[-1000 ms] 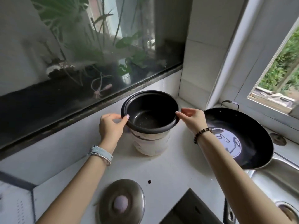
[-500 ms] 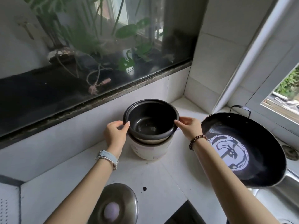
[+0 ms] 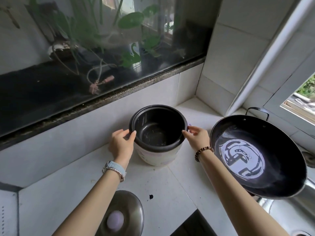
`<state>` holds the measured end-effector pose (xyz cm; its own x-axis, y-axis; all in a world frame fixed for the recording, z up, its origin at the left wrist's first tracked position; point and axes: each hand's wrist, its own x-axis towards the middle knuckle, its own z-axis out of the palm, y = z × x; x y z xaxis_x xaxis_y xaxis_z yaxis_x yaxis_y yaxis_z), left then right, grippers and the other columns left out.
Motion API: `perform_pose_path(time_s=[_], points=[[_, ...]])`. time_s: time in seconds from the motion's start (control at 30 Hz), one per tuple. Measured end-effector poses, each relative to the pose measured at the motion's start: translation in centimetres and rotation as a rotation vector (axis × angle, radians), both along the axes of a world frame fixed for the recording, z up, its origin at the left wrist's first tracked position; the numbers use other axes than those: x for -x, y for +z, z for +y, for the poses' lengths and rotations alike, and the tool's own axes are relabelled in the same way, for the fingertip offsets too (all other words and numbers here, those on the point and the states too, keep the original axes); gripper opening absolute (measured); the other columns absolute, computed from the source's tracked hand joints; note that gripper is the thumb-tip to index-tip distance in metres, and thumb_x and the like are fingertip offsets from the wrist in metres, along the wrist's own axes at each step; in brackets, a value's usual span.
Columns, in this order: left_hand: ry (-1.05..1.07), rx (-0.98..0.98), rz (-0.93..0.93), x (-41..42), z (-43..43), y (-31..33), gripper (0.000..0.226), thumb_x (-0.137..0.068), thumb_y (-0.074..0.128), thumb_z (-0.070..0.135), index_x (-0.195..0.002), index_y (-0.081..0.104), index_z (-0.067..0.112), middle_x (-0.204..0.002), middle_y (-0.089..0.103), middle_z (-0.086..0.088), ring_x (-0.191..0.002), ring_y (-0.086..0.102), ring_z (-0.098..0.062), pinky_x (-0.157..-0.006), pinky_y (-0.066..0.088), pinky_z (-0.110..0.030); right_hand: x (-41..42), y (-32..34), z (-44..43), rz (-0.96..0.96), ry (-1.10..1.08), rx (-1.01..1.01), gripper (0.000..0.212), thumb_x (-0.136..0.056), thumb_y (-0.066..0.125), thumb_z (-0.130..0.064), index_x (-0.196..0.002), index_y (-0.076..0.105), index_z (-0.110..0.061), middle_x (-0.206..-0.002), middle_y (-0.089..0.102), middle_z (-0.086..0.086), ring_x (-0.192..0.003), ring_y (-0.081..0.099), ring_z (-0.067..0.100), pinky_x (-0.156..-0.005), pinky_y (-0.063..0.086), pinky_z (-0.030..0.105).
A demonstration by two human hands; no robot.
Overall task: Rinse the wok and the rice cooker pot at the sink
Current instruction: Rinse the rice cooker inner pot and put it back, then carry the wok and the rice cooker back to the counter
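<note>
Left hand [image 3: 121,143] and right hand [image 3: 197,139] pinch the rim of the rice cooker pot [image 3: 156,132], set in its cooker [image 3: 156,156] near the back corner of the counter [image 3: 179,184].

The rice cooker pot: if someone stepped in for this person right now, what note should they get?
Left hand pinches the rice cooker pot by the left side of its rim; right hand pinches the rim opposite.
The pot sits in the white cooker body on the counter. The wok leans tilted at the sink edge to the right, its bottom shining as if wet.
Done: cannot tell whether either has been rinsed.
Left: check that, then rinse at the sink whatever needs it.
</note>
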<state>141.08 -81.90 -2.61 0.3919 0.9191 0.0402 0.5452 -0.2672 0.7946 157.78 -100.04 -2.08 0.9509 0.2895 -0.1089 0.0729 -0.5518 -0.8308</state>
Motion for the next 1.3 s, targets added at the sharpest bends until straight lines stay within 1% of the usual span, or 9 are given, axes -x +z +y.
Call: perform_pose_path(time_s=[0.1, 0.33, 0.6, 0.67, 0.77, 0.93, 1.03, 1.13, 1.3], points=[[-0.003, -0.025, 0.080, 0.2, 0.3, -1.2, 0.033, -0.083, 0.065, 0.048, -0.098, 0.075, 0.020, -0.114, 0.066, -0.003, -0.110, 0.058, -0.029, -0.088, 0.050, -0.048, 0.4, -0.1, 0.1, -0.006, -0.007, -0.019, 0.030, -0.080, 0.072, -0.027, -0.108, 0.073, -0.017, -0.082, 0.062, 0.000, -0.085, 0.061, 0.022, -0.092, 0.044, 0.036], [-0.005, -0.053, 0.154, 0.2, 0.0, -0.8, 0.034, -0.087, 0.065, 0.043, -0.109, 0.073, 0.019, -0.127, 0.060, -0.005, -0.120, 0.051, -0.029, -0.094, 0.043, -0.045, 0.4, -0.3, -0.1, -0.024, 0.007, 0.021, 0.030, -0.081, 0.070, -0.033, -0.108, 0.073, -0.020, -0.083, 0.061, 0.001, -0.077, 0.054, 0.018, -0.092, 0.044, 0.038], [-0.023, -0.006, 0.184, 0.7, -0.4, -0.1, 0.039, -0.090, 0.059, 0.046, -0.117, 0.069, 0.019, -0.130, 0.060, -0.003, -0.121, 0.050, -0.030, -0.095, 0.044, -0.049, 1.0, -0.1, -0.4, 0.067, -0.003, 0.000, 0.046, -0.082, 0.068, -0.041, -0.122, 0.064, -0.016, -0.105, 0.069, 0.008, -0.103, 0.063, 0.026, -0.099, 0.044, 0.045], [-0.023, 0.004, 0.137, 1.1, -1.0, 0.4, 0.038, -0.092, 0.058, 0.042, -0.121, 0.066, 0.020, -0.130, 0.058, -0.003, -0.122, 0.049, -0.028, -0.098, 0.042, -0.050, 1.3, 0.1, -0.9, 0.083, -0.014, -0.041, 0.050, -0.084, 0.067, -0.039, -0.127, 0.060, -0.014, -0.108, 0.067, 0.010, -0.102, 0.062, 0.024, -0.098, 0.045, 0.040], [-0.050, 0.031, -0.044, 1.8, -2.3, 1.4, 0.033, -0.094, 0.058, 0.033, -0.123, 0.063, 0.018, -0.125, 0.058, -0.003, -0.118, 0.052, -0.022, -0.099, 0.044, -0.044, 2.2, 1.4, -2.3, 0.095, -0.052, -0.176, 0.047, -0.088, 0.063, -0.039, -0.127, 0.058, -0.013, -0.108, 0.064, 0.006, -0.095, 0.061, 0.017, -0.086, 0.047, 0.028], [-0.123, 0.132, -0.383, 2.6, -5.7, 3.8, 0.019, -0.096, 0.056, 0.018, -0.113, 0.062, 0.018, -0.112, 0.065, 0.006, -0.107, 0.060, -0.008, -0.089, 0.046, -0.022, 3.8, 3.1, -5.6, 0.128, -0.108, -0.392, 0.034, -0.090, 0.060, -0.028, -0.122, 0.059, -0.015, -0.108, 0.067, 0.008, -0.097, 0.066, 0.022, -0.093, 0.051, 0.039], [-0.192, 0.217, -0.493, 2.7, -8.3, 5.2, 0.017, -0.097, 0.054, 0.017, -0.110, 0.064, 0.015, -0.107, 0.067, 0.008, -0.100, 0.063, -0.001, -0.085, 0.048, -0.012, 5.3, 4.3, -7.9, 0.170, -0.152, -0.500, 0.027, -0.093, 0.058, -0.024, -0.117, 0.060, -0.012, -0.105, 0.066, 0.007, -0.089, 0.066, 0.018, -0.089, 0.051, 0.035], [-0.304, 0.380, -0.522, 2.2, -10.9, 5.5, 0.015, -0.100, 0.050, 0.018, -0.104, 0.065, 0.014, -0.103, 0.070, 0.002, -0.096, 0.067, -0.007, -0.086, 0.050, -0.019, 6.9, 4.9, -10.7, 0.191, -0.215, -0.565, 0.025, -0.094, 0.057, -0.022, -0.115, 0.061, -0.009, -0.098, 0.067, 0.006, -0.081, 0.065, 0.013, -0.083, 0.051, 0.032], [-0.474, 0.666, -0.447, 0.9, -15.9, 4.3, 0.019, -0.101, 0.047, 0.016, -0.096, 0.065, 0.009, -0.095, 0.070, -0.004, -0.092, 0.066, -0.019, -0.085, 0.050, -0.029, 9.6, 4.1, -16.0, 0.227, -0.316, -0.605, 0.019, -0.094, 0.056, -0.020, -0.112, 0.059, -0.012, -0.098, 0.067, 0.006, -0.086, 0.065, 0.016, -0.086, 0.052, 0.032]])
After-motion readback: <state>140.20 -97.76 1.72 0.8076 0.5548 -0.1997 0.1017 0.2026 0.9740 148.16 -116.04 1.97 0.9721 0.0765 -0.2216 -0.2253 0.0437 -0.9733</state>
